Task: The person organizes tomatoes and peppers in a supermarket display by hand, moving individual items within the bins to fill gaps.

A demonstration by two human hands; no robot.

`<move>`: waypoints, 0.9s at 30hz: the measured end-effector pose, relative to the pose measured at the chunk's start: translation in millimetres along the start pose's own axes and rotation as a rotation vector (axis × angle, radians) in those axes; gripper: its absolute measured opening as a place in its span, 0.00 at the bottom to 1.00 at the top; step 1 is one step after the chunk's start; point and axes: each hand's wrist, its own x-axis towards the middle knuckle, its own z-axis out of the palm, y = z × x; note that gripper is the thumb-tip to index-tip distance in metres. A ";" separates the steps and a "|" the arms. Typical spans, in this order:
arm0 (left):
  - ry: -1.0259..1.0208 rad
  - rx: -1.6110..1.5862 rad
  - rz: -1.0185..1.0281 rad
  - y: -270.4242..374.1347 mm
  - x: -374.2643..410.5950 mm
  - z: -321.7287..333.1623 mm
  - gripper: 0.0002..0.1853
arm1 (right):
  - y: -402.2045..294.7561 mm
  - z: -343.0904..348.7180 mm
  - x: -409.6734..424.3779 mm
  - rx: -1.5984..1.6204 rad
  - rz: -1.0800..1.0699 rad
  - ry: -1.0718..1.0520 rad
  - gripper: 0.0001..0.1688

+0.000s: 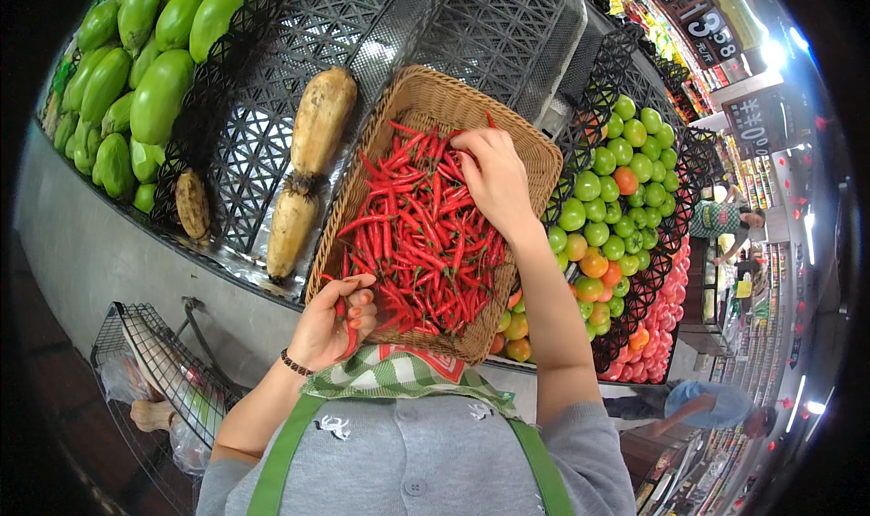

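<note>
In front of me a wicker basket [544,150] sits tilted against the display, its near end at my apron. A heap of red chili peppers [425,234] fills much of it, thinner toward the far end. My left hand [342,320], at the near left corner of the basket, is closed around one or more red chilies [351,339] that stick out from its fingers. Over the far right part of the heap, my right hand [495,173] bends its fingers down to the chilies. Its fingertips are partly hidden, so whether they pinch a chili cannot be seen.
Left of the basket, lotus roots [323,118] lie on black plastic grating [251,156]. Large green oblong vegetables [163,95] are piled farther left. Green and reddish tomatoes [598,210] stand close on the right. A wire shopping cart [170,380] is at lower left; two people are at right.
</note>
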 end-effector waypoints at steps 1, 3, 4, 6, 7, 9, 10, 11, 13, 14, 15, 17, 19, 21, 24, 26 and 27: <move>0.040 -0.001 0.003 -2.2 -1.3 1.7 0.13 | 7.9 8.4 7.5 -0.104 -0.076 0.010 0.08; 0.008 0.021 0.004 -3.5 -3.8 -0.9 0.13 | 27.1 21.6 20.1 -0.293 -0.169 -0.040 0.08; 0.016 0.033 0.017 -4.3 -8.0 3.3 0.13 | 28.1 26.4 25.2 -0.380 -0.221 -0.070 0.09; 0.027 0.062 0.054 -4.3 -16.2 4.3 0.13 | 26.8 19.9 31.0 -0.319 -0.212 -0.013 0.09; -0.010 0.055 0.046 -3.2 -19.3 -2.7 0.14 | 22.8 13.0 34.4 -0.300 -0.208 0.024 0.09; -0.086 0.047 0.029 1.2 -26.3 -19.6 0.14 | 15.3 -2.4 37.6 -0.256 -0.192 0.119 0.08; -0.040 0.023 0.029 -0.9 -30.8 -19.7 0.14 | 9.5 -8.3 36.4 -0.262 -0.170 0.142 0.07; -0.043 0.018 0.038 -2.5 -33.0 -23.8 0.14 | 4.1 -13.6 34.3 -0.268 -0.146 0.165 0.07; -0.058 0.020 0.055 -3.2 -34.9 -29.4 0.14 | -2.1 -19.0 26.3 -0.276 -0.142 0.138 0.11; -0.009 0.050 0.099 -4.6 -38.3 -29.9 0.15 | -11.9 -17.0 18.2 -0.273 -0.158 0.168 0.11; 0.029 0.052 0.105 -3.7 -41.3 -27.0 0.15 | -27.2 -17.7 11.0 -0.277 -0.176 0.200 0.11; 0.101 0.051 0.126 -1.7 -49.0 -17.1 0.15 | -67.6 -15.1 -6.7 0.047 -0.294 0.039 0.17; 0.133 0.063 0.097 1.1 -55.5 -7.0 0.15 | -106.1 -6.1 -37.8 0.208 -0.397 -0.309 0.28; 0.071 0.115 0.065 7.9 -56.1 -12.8 0.15 | -127.7 15.5 -76.4 0.092 -0.510 -0.419 0.30; -0.020 0.133 0.067 11.9 -57.5 -22.2 0.14 | -102.6 36.1 -93.7 -0.116 -0.585 -0.443 0.26; 0.017 0.229 0.124 9.2 -60.9 -19.5 0.14 | -80.8 25.5 -83.2 -0.239 -0.576 -0.377 0.22; 0.041 0.273 0.158 7.3 -62.7 -19.4 0.14 | -74.4 11.6 -71.4 -0.254 -0.524 -0.407 0.18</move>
